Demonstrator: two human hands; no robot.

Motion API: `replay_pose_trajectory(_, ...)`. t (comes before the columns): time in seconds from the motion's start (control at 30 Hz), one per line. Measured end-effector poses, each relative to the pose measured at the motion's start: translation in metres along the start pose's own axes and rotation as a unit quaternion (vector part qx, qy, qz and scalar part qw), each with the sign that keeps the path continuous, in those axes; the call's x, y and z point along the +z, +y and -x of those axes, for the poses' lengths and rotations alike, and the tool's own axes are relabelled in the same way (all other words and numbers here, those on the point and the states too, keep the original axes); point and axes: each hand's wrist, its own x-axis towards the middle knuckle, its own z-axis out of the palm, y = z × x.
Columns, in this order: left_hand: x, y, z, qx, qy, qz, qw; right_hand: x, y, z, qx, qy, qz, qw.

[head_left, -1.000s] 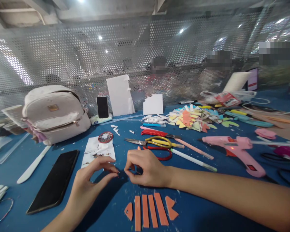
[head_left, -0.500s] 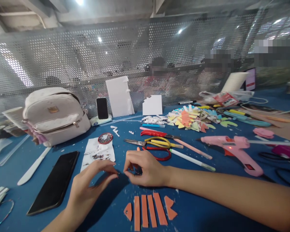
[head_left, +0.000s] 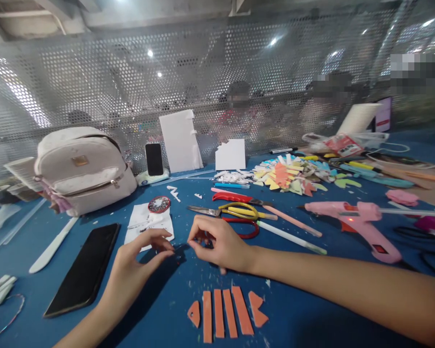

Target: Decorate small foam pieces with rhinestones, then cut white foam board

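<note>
Close together over the blue table, my two hands face each other. My left hand [head_left: 141, 258] has its thumb and fingertips brought together. Opposite it, my right hand [head_left: 217, 244] pinches with thumb and index finger, the other fingers curled. A faint thin line shows between the fingertips; what it is I cannot make out. Just in front lie orange pieces in a fish-like row: a rounded head piece with a hole [head_left: 194, 314], several strips [head_left: 219, 313] and a notched tail piece [head_left: 257, 309]. Behind my left hand is a white paper [head_left: 150, 222] carrying dark specks and a round red-rimmed item [head_left: 159, 204].
Yellow-handled scissors [head_left: 239, 211], red-handled cutters [head_left: 235, 196] and pens lie behind my right hand. A pink glue gun [head_left: 362, 224] is at right, a black phone [head_left: 83, 270] and white knife [head_left: 52, 246] at left. Farther back are a backpack [head_left: 83, 174] and coloured scraps [head_left: 286, 174].
The view has shifted slightly. Both hands stay facing each other; my right fingers have altered their pinch, and a thin line now shows between the hands. The orange pieces keep their arrangement.
</note>
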Motion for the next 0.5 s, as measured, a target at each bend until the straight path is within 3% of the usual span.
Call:
replay_pose_trajectory(0.13,-0.0026,0.0009,0.0025,0.023,0.005,-0.026,0.999,-0.0001,-0.0003,0.0008,-0.03,0.022,0.006,0.999)
replay_pose_trajectory(0.33,-0.0029,-0.0018,0.0068,0.136,-0.009,-0.092,0.986,0.001,-0.005,0.0031,-0.121,0.031,0.056,0.991)
replay_pose_trajectory(0.5,-0.0015,0.0003,0.0082,0.153,-0.009,-0.107,0.982,0.0014,-0.005,0.0028,-0.125,0.025,0.081,0.989)
